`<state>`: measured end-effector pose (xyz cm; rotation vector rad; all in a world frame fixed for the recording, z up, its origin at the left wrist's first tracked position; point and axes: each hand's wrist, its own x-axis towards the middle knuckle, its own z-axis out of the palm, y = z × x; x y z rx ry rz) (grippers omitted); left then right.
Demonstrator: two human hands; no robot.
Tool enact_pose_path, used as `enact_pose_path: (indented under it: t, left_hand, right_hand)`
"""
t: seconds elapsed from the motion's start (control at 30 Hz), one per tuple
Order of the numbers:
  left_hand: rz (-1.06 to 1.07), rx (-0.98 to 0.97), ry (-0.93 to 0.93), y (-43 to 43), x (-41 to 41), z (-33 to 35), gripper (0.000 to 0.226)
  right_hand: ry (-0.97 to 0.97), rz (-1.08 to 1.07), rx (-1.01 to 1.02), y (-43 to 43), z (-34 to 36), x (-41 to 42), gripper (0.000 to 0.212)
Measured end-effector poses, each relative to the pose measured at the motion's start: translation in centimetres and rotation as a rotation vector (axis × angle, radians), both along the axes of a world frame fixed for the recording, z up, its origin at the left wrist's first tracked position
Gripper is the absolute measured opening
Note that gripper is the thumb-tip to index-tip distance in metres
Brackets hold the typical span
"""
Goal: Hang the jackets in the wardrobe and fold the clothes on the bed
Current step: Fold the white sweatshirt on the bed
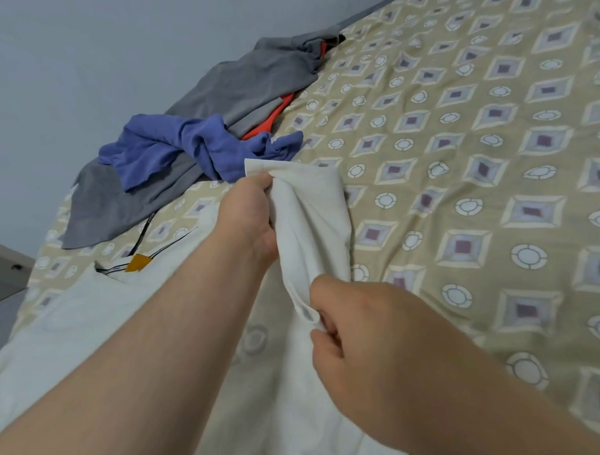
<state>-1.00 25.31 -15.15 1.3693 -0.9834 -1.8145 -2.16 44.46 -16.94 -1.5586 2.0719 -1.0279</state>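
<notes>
My left hand (254, 218) and right hand (360, 327) are both pinching a sleeve of the white shirt (91, 323). Shirt's spread on the bed (459, 160), with a blue top (187, 146) and grey clothes (252, 82) crumpled just beyond it.

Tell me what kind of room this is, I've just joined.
Most likely a bedroom: a bed in a patterned sheet fills the view, a grey garment and a blue garment lie heaped by the wall, and the left hand and right hand grip a white shirt spread over it.
</notes>
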Motion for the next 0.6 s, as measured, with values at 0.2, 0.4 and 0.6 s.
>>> enact_pose_path:
  t: [0.2, 0.4, 0.6]
  left_hand:
    - [-0.042, -0.042, -0.138, -2.5, 2.9, -0.8, 0.027]
    - [-0.06, 0.006, -0.266, -1.4, 8.9, -2.7, 0.027]
    - [-0.306, -0.135, -0.452, 1.0, 10.6, -2.0, 0.016]
  right_hand:
    - [0.19, 0.083, -0.18, -0.5, -1.1, 2.8, 0.024]
    - [0.403, 0.15, -0.123, -0.8, -3.9, 3.1, 0.028]
    - [0.442, -0.079, -0.165, -1.1, -3.8, 3.0, 0.035]
